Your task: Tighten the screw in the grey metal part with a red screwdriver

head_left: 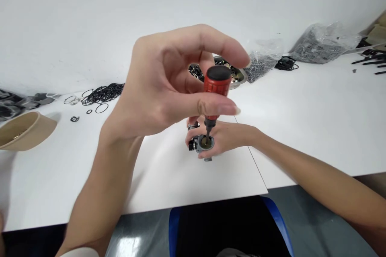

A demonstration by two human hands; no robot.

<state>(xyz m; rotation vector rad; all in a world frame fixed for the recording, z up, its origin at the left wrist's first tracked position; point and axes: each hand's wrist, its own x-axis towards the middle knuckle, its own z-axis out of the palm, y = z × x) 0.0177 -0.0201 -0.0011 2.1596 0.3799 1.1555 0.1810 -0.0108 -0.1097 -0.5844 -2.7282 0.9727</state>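
My left hand (159, 84) is raised with its thumb and fingers around the red handle of a black-capped screwdriver (216, 84). The shaft points down, its tip at the brass-coloured disc inside the round bore of a small grey metal carburetor (200, 144). Fingers of my right hand (224, 138) wrap round that carburetor and hold it low over the white table (169, 176). A black knob sticks out from its left side. Part of the carburetor is covered by my right fingers, and the screwdriver hides a little more.
Behind my left hand stands a metal tray (241, 78) of small parts. Black rubber rings (105, 93) lie at the left, near a beige bowl (33, 130). Clear plastic bags of parts (324, 44) rest against the wall. A blue-edged chair (223, 225) is below the table edge.
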